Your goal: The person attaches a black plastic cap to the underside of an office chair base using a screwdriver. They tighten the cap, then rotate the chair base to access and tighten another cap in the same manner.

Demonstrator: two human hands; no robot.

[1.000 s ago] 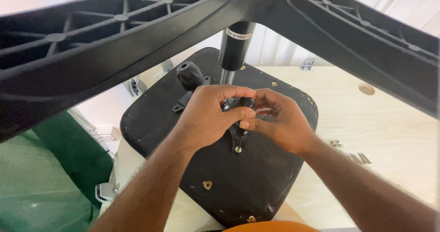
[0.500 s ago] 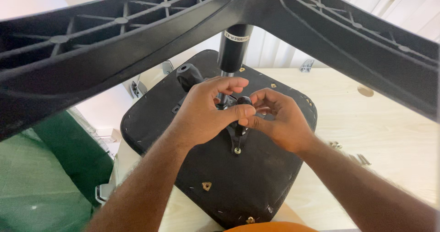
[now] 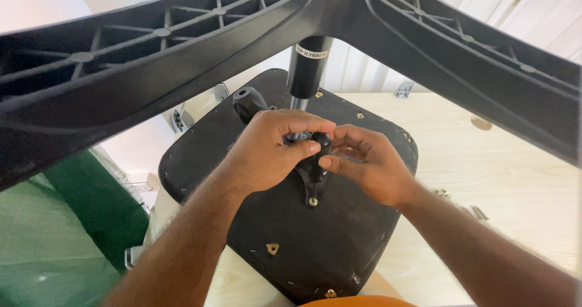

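Observation:
An upturned office chair lies seat-down on a pale wooden table (image 3: 497, 161). Its black fabric seat underside (image 3: 303, 246) faces up, with the gas cylinder (image 3: 308, 64) rising from the middle to the black star base (image 3: 182, 58), which fills the top of the view. My left hand (image 3: 267, 152) and my right hand (image 3: 364, 164) meet at the metal mechanism plate at the foot of the cylinder. Between the fingers of both hands is a small black knob (image 3: 318, 149). A black adjustment handle (image 3: 248, 103) sticks out just behind my left hand.
Loose metal screws and fittings (image 3: 461, 204) lie on the table to the right of the seat. A round hole (image 3: 481, 123) shows in the tabletop. Metal brackets (image 3: 403, 89) lie at the table's far edge. Green fabric (image 3: 66, 234) covers the floor at the left.
Both hands stay on the knob; the fingers have shifted slightly around it. The view has barely moved.

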